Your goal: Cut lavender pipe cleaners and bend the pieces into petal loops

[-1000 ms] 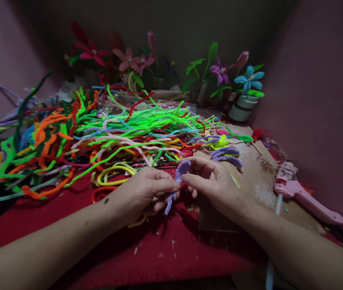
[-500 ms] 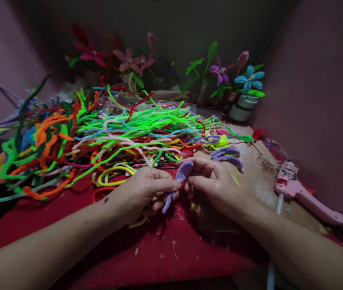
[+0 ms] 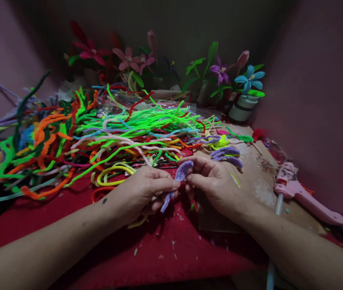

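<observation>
Both hands meet over the red cloth [image 3: 165, 249] and pinch one purple pipe-cleaner petal [image 3: 182, 170]. My left hand [image 3: 141, 191] grips its lower stem, whose loose end hangs down below the fingers. My right hand [image 3: 213, 181] pinches the petal's upper part from the right, fingers curled. Just beyond my right hand, two finished purple petals [image 3: 227, 155] lie on a brown cardboard sheet [image 3: 254, 177].
A large heap of coloured pipe cleaners [image 3: 99, 133] covers the left and middle. A yellow loop [image 3: 111, 174] lies near my left hand. A pink glue gun [image 3: 302, 195] rests at the right. Pipe-cleaner flowers [image 3: 220, 72] in pots stand at the back, with pink walls on both sides.
The petal has tilted slightly to the right and its hanging end has swung a little left. My right-hand fingers have shifted along it; both hands stay in place.
</observation>
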The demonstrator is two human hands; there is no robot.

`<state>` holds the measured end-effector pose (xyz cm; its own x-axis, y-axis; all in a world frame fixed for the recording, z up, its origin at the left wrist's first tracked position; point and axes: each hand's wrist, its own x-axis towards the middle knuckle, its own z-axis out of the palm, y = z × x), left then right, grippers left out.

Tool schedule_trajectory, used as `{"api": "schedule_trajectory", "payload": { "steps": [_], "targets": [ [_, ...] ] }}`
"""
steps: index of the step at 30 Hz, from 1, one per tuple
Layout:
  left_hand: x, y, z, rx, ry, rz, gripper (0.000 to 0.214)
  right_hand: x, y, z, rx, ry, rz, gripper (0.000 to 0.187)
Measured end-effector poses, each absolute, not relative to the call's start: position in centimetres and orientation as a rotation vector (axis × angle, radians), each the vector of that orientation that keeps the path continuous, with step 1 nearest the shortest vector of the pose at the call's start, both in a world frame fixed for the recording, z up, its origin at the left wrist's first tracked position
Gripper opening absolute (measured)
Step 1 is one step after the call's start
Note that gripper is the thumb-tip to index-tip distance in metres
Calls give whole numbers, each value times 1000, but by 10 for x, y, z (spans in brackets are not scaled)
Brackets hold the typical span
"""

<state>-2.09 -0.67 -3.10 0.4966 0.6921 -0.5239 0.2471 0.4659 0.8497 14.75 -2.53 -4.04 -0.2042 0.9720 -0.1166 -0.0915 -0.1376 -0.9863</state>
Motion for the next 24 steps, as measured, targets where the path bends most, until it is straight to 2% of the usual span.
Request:
{"api": "schedule_trajectory", "payload": {
  "steps": [8, 21, 24],
  "targets": [
    [-20, -7, -32, 1051, 1040, 391, 31, 147, -27, -37, -1139, -1239, 1433, 11],
    [-19, -7, -34, 1232, 1059, 436, 33, 148, -25, -40, -1083, -1212, 1461, 15],
    [-18, -7, -33, 1243, 1055, 426, 34, 148, -26, -37, -1144, -1246, 1430, 10]
  ]
}}
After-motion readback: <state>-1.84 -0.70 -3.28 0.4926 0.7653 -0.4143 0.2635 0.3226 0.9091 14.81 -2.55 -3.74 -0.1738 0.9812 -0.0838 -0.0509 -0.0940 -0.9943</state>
